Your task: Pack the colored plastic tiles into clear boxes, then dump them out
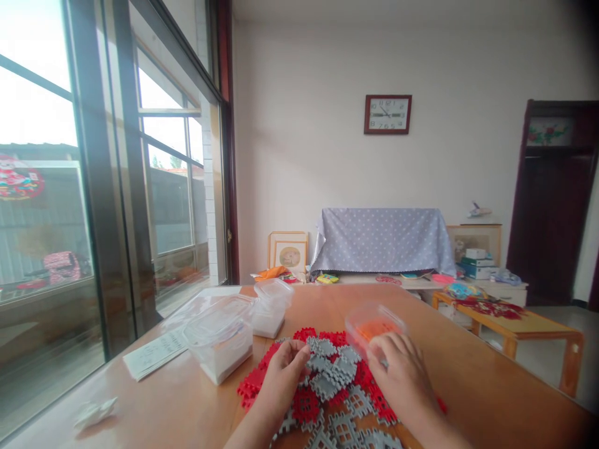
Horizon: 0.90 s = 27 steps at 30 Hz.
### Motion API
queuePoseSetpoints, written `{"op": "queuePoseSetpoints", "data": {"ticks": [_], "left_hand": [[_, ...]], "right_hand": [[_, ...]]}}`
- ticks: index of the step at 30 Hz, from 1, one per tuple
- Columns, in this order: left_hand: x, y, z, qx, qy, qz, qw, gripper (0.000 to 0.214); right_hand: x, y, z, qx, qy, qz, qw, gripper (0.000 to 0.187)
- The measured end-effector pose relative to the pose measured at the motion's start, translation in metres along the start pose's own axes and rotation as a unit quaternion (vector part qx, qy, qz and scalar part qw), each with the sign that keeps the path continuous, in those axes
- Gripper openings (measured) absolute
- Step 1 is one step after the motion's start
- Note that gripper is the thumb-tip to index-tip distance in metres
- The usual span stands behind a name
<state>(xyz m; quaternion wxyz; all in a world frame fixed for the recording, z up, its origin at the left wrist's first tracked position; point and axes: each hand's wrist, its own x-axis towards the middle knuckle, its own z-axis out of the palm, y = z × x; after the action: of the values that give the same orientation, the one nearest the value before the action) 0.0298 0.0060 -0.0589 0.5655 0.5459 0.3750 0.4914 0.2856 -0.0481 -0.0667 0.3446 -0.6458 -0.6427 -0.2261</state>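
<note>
A heap of red and grey interlocking plastic tiles (333, 381) lies on the wooden table (472, 380) in front of me. My left hand (284, 372) rests on the left of the heap, fingers curled over grey and red tiles. My right hand (402, 374) sits at the heap's right side, fingers bent around a grey piece. Just beyond my right hand stands a clear plastic box with orange pieces (374, 325) inside.
Two clear lidded containers (219, 340) (270, 307) and a printed paper sheet (152, 354) sit at the table's left, with a crumpled tissue (95, 413) near the window. A low wooden side table (524, 327) stands to the right. A covered cabinet and wall clock are behind.
</note>
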Motion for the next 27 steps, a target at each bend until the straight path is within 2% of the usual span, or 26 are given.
{"op": "queuePoseSetpoints", "data": {"ticks": [4, 8, 11, 13, 14, 16, 18, 20, 22, 23, 25, 27], "left_hand": [[-0.01, 0.008, 0.006, -0.082, -0.02, -0.02, 0.996, 0.064], [-0.01, 0.008, 0.005, -0.162, -0.049, -0.022, 0.985, 0.057], [-0.003, 0.002, -0.001, -0.193, -0.041, -0.025, 0.98, 0.049], [0.001, -0.001, -0.004, -0.209, -0.034, -0.053, 0.976, 0.047], [0.002, -0.002, -0.004, -0.215, -0.032, -0.069, 0.974, 0.047], [0.004, -0.004, -0.005, -0.219, -0.034, -0.089, 0.971, 0.046], [0.006, -0.006, -0.004, -0.218, -0.043, -0.091, 0.971, 0.044], [0.006, -0.008, -0.003, -0.215, -0.051, -0.096, 0.971, 0.043], [0.006, -0.009, -0.002, -0.209, -0.049, -0.11, 0.971, 0.042], [0.005, -0.009, -0.001, -0.204, -0.048, -0.117, 0.971, 0.042], [0.004, -0.006, 0.0, -0.195, -0.043, -0.117, 0.973, 0.043], [0.001, -0.001, 0.001, -0.17, -0.022, -0.096, 0.981, 0.043]], "right_hand": [[0.003, -0.06, 0.005, 0.082, -0.001, -0.073, 0.994, 0.015], [0.001, -0.098, 0.011, 0.154, -0.002, -0.113, 0.982, 0.017], [0.0, -0.103, 0.012, 0.241, -0.002, -0.118, 0.963, 0.006], [0.001, -0.094, 0.013, 0.319, 0.027, -0.054, 0.946, 0.021], [0.003, -0.087, 0.014, 0.36, 0.048, 0.007, 0.932, 0.029], [0.006, -0.069, 0.018, 0.44, 0.075, 0.163, 0.88, 0.04], [0.011, -0.05, 0.025, 0.517, 0.054, 0.299, 0.8, 0.052], [0.013, -0.035, 0.033, 0.588, -0.019, 0.385, 0.711, 0.062], [0.014, -0.026, 0.04, 0.639, -0.106, 0.431, 0.629, 0.065], [0.014, -0.023, 0.043, 0.655, -0.141, 0.439, 0.599, 0.064], [0.013, -0.022, 0.047, 0.674, -0.168, 0.438, 0.571, 0.058], [0.012, -0.023, 0.048, 0.684, -0.15, 0.429, 0.57, 0.053]]}}
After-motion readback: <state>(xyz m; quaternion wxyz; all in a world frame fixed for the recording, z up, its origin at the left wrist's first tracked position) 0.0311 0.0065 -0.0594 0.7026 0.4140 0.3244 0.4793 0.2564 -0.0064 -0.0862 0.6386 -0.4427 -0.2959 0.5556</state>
